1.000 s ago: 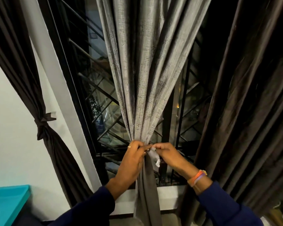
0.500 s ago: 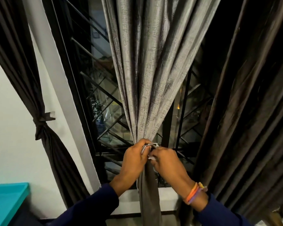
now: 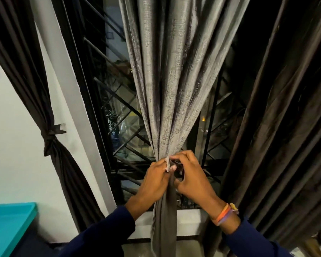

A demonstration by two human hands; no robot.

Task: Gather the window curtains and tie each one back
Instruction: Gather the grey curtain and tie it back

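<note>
A grey curtain (image 3: pixel 172 75) hangs in the middle of the window, bunched into a narrow neck where both hands meet. My left hand (image 3: pixel 154 179) grips the neck from the left and pinches a pale tie strip (image 3: pixel 167 164). From the right, my right hand (image 3: pixel 191 179) curls its fingers around the same neck and the tie. The knot itself is hidden by my fingers. At the left a dark curtain (image 3: pixel 61 164) hangs gathered, with a tie-back (image 3: pixel 51 131) knotted around it. A dark brown curtain (image 3: pixel 278 138) hangs loose at the right.
Behind the grey curtain is a black window grille (image 3: pixel 122 101) with diagonal bars and a white sill (image 3: pixel 187 222) below. A white wall pillar (image 3: pixel 67 93) runs down the left. A turquoise surface (image 3: pixel 9 225) sits at the lower left.
My hands have shifted around the gathered neck: the right hand's fingers have spread and curled over it, and the tie strip has come up between the left hand's fingers. The view moved closer.
</note>
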